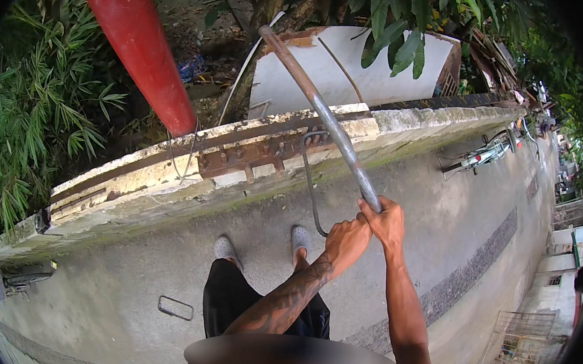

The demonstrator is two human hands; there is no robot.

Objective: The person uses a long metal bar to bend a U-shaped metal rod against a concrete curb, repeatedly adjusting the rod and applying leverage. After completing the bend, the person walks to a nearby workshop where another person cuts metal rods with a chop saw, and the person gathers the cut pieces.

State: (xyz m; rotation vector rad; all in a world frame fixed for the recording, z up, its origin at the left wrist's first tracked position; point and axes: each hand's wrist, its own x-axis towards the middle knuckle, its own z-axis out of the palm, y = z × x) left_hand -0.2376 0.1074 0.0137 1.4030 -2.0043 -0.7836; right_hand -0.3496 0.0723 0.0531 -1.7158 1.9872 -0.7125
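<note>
A long metal pipe (335,131), rusty at its far end and grey nearer to me, slants across the top of a low wall. My right hand (387,223) is wrapped around its near end. Right beside it, my left hand (349,242) is closed in a fist against the same end, touching my right hand. A thin bent metal rod (311,184) runs down from the wall to my left hand, and its lower part is hidden there. On the wall sits a rusty steel plate (245,158) with several upright pegs, just left of the pipe.
The low concrete wall (408,133) curves across in front of my feet. A red post (140,41) rises behind it at the left, near leafy plants (47,99). A rectangular bent rod (175,308) lies on the concrete floor. A bicycle (487,155) stands at the far right.
</note>
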